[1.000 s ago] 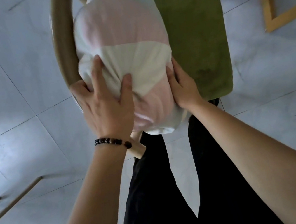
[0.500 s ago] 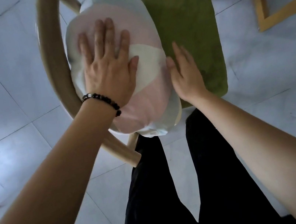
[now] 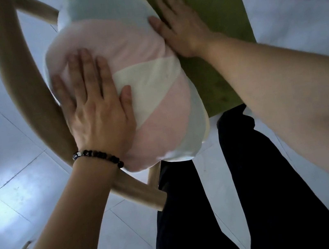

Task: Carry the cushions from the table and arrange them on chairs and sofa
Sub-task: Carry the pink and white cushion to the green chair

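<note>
Left hand (image 3: 91, 105): flat, fingers straight, pressing the near face of the cushion (image 3: 125, 44). Right hand (image 3: 180, 27): fingers extended, gripping nothing, braced against the cushion's right edge. The cushion is plump, soft fabric in pink, cream and pale-blue panels. It stands on the chair (image 3: 21, 82), between the smooth curved wooden backrest and the green napped seat pad (image 3: 218, 19). Assessment: this placement is nearly complete. The remaining cushions are not in view.
</note>
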`<move>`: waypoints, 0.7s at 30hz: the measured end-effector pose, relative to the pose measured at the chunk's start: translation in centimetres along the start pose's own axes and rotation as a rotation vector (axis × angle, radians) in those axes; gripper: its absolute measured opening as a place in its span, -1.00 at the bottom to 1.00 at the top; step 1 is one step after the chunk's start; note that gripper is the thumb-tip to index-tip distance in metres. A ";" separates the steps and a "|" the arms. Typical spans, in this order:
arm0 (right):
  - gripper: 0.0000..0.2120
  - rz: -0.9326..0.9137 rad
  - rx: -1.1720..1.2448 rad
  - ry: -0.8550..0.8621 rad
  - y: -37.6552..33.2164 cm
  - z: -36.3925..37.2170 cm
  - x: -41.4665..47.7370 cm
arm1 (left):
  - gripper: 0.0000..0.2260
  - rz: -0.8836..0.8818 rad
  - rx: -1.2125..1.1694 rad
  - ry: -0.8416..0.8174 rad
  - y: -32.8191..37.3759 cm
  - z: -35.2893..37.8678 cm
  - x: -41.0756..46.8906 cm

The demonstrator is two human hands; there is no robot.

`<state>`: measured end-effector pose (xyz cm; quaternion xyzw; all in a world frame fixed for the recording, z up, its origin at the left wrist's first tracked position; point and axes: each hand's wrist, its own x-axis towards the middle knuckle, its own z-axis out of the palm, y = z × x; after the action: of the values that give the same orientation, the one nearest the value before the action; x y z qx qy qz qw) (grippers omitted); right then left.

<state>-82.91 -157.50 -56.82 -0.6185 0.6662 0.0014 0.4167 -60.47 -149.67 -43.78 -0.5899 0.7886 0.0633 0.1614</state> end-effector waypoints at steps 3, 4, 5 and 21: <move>-0.33 0.129 0.066 0.052 1.3 -0.4 -3.4 | -0.42 -0.025 -0.023 -0.019 0.4 -1.7 0.4; -0.34 0.151 0.145 0.095 1.0 -0.3 -4.9 | -0.42 -0.020 -0.021 -0.019 0.6 -2.5 0.8; -0.35 0.155 0.218 0.148 0.3 0.0 -6.4 | -0.43 0.004 -0.008 -0.014 0.9 -3.3 1.4; -0.14 0.133 0.389 -0.080 3.0 10.5 -23.4 | -0.38 0.203 0.196 -0.208 2.3 -1.0 13.4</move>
<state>-82.20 -132.14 -52.14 -0.4806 0.6762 -0.0753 0.5533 -66.23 -161.46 -47.44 -0.4789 0.8257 0.0629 0.2914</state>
